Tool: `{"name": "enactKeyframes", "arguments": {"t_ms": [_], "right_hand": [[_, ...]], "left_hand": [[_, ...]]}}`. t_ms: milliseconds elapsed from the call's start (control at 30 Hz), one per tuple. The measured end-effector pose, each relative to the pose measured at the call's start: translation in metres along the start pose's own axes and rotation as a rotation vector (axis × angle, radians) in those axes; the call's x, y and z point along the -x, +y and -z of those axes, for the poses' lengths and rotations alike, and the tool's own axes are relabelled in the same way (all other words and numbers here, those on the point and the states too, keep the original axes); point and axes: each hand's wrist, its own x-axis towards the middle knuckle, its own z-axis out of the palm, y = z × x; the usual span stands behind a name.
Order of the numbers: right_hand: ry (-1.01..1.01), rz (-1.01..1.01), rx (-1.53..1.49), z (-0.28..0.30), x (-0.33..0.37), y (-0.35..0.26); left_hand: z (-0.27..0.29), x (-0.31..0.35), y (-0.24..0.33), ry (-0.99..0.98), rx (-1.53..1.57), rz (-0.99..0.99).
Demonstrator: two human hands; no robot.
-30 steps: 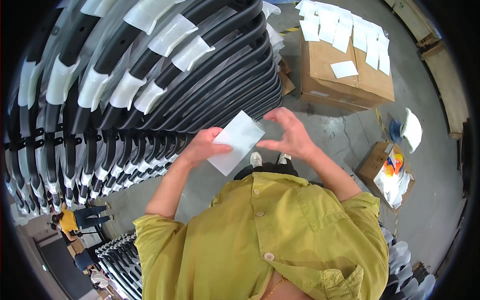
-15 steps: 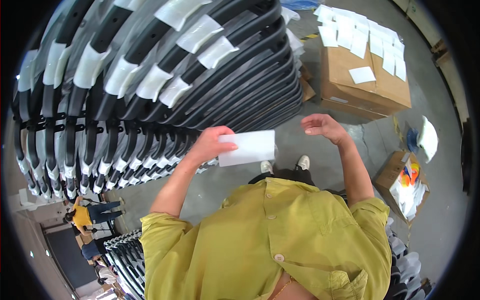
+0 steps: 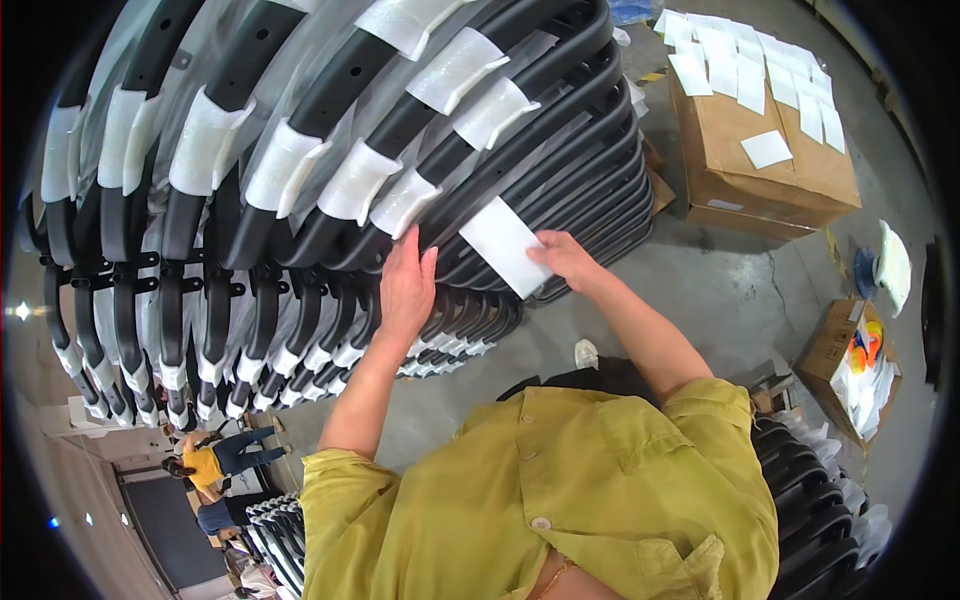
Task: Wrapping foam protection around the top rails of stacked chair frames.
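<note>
My right hand (image 3: 570,262) pinches one end of a white rectangular foam sheet (image 3: 505,245), which slants in front of a stack of black curved tube frames (image 3: 590,165). My left hand (image 3: 406,287) is raised against the frames with its fingers stretched out and nothing in it. Its fingertips reach the lower edge of a white foam wrap (image 3: 405,203) around one black tube; whether they press on it I cannot tell. More tubes in the row carry such wraps, among them a wrap (image 3: 358,182) just to the left.
At the upper right stands a cardboard box (image 3: 770,180) with many white sheets (image 3: 752,85) laid on top. A smaller open carton (image 3: 835,385) holds white and orange scraps. More black frames (image 3: 800,490) stand at the lower right. People, one in a yellow top (image 3: 205,465), are at the far left.
The foam sheet has passed from my left hand to my right. Both hands have moved to the frames, the right leftward, the left up to the wraps. The view has shifted.
</note>
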Motion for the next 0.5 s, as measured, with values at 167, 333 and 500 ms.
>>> {"name": "enactKeyframes", "arguments": {"t_ms": [167,333,500], "right_hand": [[-0.049,0.139,-0.023,-0.040,-0.046,-0.016],[-0.041,0.133,-0.013,-0.045,-0.048,-0.025],[-0.036,-0.078,-0.168,-0.053,-0.028,-0.019]], "left_hand": [[-0.029,-0.019,-0.035,-0.004,0.021,0.189],[-0.038,-0.037,-0.021,-0.023,0.030,0.552],[-0.049,-0.030,-0.038,0.118,0.082,0.427]]}}
